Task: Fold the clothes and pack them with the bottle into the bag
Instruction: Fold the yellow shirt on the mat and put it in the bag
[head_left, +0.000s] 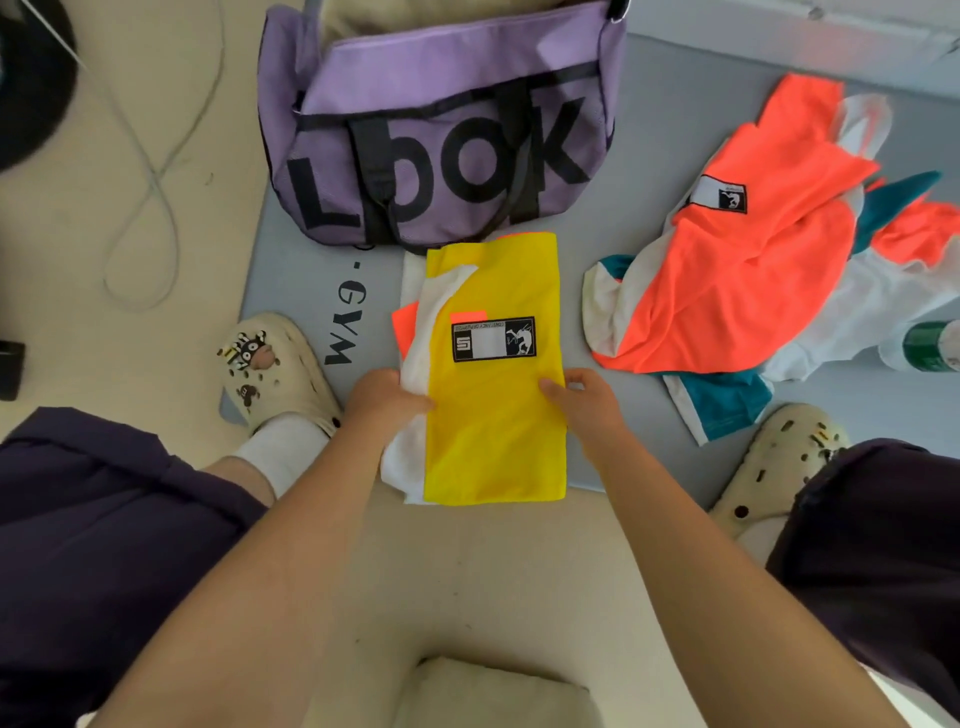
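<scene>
Head view: I held the yellow shirt (493, 374), partly folded, on the grey mat (291, 270).

My left hand (387, 400) pinched its white edge at 9 o'clock, fingers curled. My right hand (574, 397) pinched the edge at 3 o'clock. The purple bag (441, 130) sat at 12 o'clock, just touching the shirt. The orange clothes (737, 260) lay in a messy pile at 2 o'clock, not folded. The green bottle (930, 345) peeked out at 3 o'clock. I think nothing was packed yet.
</scene>
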